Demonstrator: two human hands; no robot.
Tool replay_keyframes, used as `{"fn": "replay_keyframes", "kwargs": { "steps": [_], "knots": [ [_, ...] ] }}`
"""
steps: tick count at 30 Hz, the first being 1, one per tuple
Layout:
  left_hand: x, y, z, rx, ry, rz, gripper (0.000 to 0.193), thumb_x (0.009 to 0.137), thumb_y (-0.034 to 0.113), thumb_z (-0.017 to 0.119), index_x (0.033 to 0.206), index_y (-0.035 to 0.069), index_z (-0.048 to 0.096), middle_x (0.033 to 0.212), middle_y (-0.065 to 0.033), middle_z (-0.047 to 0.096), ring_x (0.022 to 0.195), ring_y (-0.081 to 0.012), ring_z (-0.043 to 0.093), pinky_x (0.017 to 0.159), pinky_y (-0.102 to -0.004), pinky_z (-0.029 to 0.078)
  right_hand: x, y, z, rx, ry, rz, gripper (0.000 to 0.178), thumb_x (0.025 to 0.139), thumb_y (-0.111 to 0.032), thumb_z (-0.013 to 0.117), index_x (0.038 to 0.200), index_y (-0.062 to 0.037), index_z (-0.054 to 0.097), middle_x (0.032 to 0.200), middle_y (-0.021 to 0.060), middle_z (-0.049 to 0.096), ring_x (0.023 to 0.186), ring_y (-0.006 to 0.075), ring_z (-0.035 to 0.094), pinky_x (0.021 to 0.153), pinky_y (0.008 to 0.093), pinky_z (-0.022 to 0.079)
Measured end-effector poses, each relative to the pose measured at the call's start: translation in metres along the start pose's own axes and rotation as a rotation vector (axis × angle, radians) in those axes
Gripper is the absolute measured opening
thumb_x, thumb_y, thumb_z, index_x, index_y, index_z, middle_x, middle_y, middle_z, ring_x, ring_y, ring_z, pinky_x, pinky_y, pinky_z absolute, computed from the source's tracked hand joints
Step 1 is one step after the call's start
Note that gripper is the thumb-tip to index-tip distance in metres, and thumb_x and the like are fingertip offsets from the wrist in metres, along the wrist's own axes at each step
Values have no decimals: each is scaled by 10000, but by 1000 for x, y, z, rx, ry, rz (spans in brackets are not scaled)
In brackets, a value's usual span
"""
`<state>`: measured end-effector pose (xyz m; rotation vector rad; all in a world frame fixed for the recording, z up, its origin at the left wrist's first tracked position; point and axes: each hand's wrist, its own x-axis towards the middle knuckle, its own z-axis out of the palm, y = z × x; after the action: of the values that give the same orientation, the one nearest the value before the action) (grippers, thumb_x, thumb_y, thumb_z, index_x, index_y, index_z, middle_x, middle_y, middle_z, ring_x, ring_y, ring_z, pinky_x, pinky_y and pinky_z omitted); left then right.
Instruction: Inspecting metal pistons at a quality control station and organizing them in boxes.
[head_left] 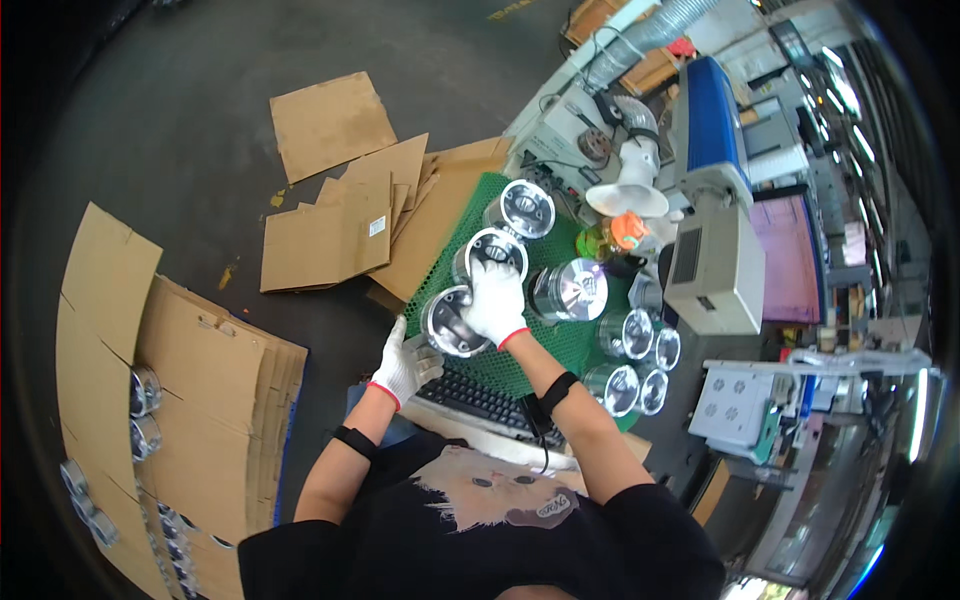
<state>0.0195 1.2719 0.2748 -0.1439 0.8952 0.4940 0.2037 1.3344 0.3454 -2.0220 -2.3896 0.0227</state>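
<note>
Several shiny metal pistons stand on a green mesh mat (470, 362). My right hand (497, 303), in a white glove with a red cuff, reaches over the middle piston (505, 243), its fingers hooked over the rim into the hollow. Just beside its palm is a nearer piston (440, 318), slightly tilted. My left hand (408, 365), gloved the same way, is at the mat's near left edge next to that piston, thumb and fingers apart and holding nothing. A far piston (528, 208) stands beyond, and another piston (582, 289) shows its round face at the right.
A black keyboard (477, 405) lies before me. More pistons (612, 388) cluster right, near a grey-and-blue machine (712, 130) and a white funnel-shaped duct (635, 185). An orange-capped bottle (600, 241) stands behind. Cardboard sheets (335, 235) lie left; a cardboard stack (200, 370) holds pistons alongside.
</note>
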Motion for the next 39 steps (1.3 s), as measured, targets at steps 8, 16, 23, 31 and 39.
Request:
{"fn": "replay_keyframes", "kwargs": {
  "steps": [8,16,23,31,39],
  "knots": [
    [-36,53,-52,694,208,266,631,866,555,513,1253,56,522,1098,-118,602,940,-224,568,820,-334,444,-10,-8,3,78,18,81,402,660,-191,628,1013,-21,537,845,175,591,810,342,595,746,450,459],
    [-5,108,125,2200,94,1528,452,759,419,661,1088,113,626,1132,-98,594,1074,-293,526,949,-453,375,-147,-49,-29,239,-114,85,698,561,-211,702,1192,7,497,1029,192,549,968,344,539,864,446,412],
    [89,98,247,2773,-35,1219,539,684,454,688,1061,77,610,1124,-157,573,1043,-340,535,931,-450,406,-301,-104,-38,304,-363,466,504,648,-116,623,1138,-25,547,1026,163,600,958,307,594,881,426,449],
    [146,90,220,2434,-453,1054,617,908,372,536,1386,27,356,1401,-138,421,1284,-272,396,1067,-335,310,-499,-229,-36,329,-417,1212,529,590,-156,689,1091,-38,566,979,186,612,905,351,602,822,425,478],
    [-19,-29,93,2208,119,1326,349,857,301,582,1107,61,621,1016,-155,655,948,-314,616,805,-424,504,-668,-454,31,629,-491,1945,616,615,-218,690,1203,-110,541,1002,196,623,931,363,605,843,436,481]
  ]
}}
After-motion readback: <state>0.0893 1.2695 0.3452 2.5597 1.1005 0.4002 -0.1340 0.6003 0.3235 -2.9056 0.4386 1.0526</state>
